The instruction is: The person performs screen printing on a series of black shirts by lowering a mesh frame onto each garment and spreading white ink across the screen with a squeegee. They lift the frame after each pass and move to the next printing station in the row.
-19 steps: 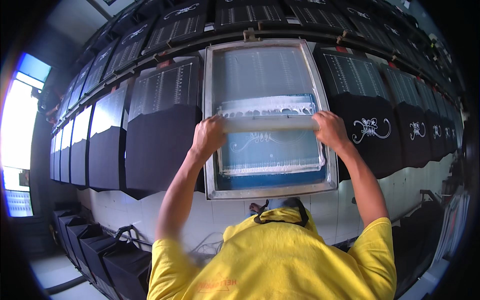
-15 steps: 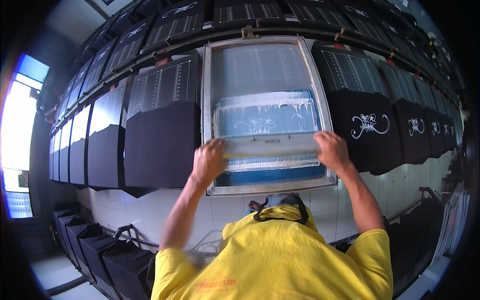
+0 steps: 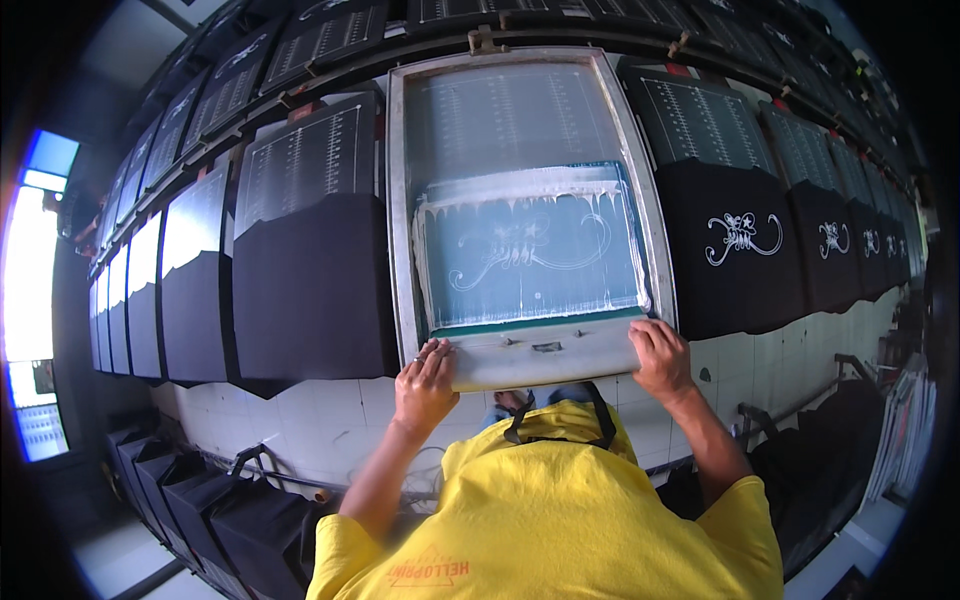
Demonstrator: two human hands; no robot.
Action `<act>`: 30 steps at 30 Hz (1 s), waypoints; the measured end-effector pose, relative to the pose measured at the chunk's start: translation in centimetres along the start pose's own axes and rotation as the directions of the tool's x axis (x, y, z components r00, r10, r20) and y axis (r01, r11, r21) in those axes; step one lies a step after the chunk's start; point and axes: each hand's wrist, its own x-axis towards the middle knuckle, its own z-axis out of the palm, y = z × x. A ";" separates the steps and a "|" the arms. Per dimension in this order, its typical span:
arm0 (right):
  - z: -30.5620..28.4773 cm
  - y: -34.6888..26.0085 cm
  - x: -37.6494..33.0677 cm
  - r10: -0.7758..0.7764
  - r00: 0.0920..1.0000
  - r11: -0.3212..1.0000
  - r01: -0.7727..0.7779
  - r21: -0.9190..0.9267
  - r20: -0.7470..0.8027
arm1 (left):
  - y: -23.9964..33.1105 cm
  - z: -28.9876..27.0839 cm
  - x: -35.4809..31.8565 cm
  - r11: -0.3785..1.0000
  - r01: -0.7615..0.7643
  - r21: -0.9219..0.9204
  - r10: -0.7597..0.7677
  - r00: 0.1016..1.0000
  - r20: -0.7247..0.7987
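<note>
Both my hands are closed on a wide pale squeegee (image 3: pixel 590 350) laid across the near end of a screen-printing frame (image 3: pixel 399 230). My left hand (image 3: pixel 425 386) grips its left end and my right hand (image 3: pixel 660 360) its right end, fingers over the top edge. The squeegee hides the frame's near rail. Blue-green mesh (image 3: pixel 590 275) fills the near half of the frame, with a scrolled ornament faintly showing in it. White ink (image 3: pixel 530 184) lies in a dripping band along the far side of this area, with thin smears at its edges.
A black garment (image 3: pixel 315 290) on a board lies to the left, plain. The black garment (image 3: pixel 735 250) to the right carries a white scrolled print. More boards run along both sides and behind a metal rail (image 3: pixel 290 97). Covered dark boards (image 3: pixel 250 515) stand at the lower left.
My hands have drawn the squeegee toward me, from over the printed area to the frame's near end. The whole ornament in the mesh is now uncovered. The view has shifted slightly.
</note>
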 end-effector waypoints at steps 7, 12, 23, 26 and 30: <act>1.0 3.5 6.0 -0.028 0.999 1.000 0.029 0.007 -0.023 | -3.0 0.5 6.3 1.000 -0.018 0.012 0.018 1.000 -0.009; 2.0 6.7 11.0 -0.042 0.999 0.999 0.042 0.007 -0.019 | -5.7 0.8 11.7 1.000 -0.018 0.011 0.017 1.000 0.016; 1.6 11.4 20.1 -0.037 0.993 0.999 0.036 0.009 0.109 | -8.1 -1.7 20.9 0.992 0.103 -0.069 -0.088 0.978 0.188; -0.2 11.5 22.6 -0.006 0.975 1.000 -0.001 0.031 0.223 | -8.8 -2.6 22.5 0.982 0.182 -0.055 -0.162 0.951 0.263; -2.5 10.6 23.5 0.024 0.971 0.998 -0.036 0.045 0.238 | -8.7 -3.6 23.4 0.974 0.207 -0.094 -0.179 0.953 0.246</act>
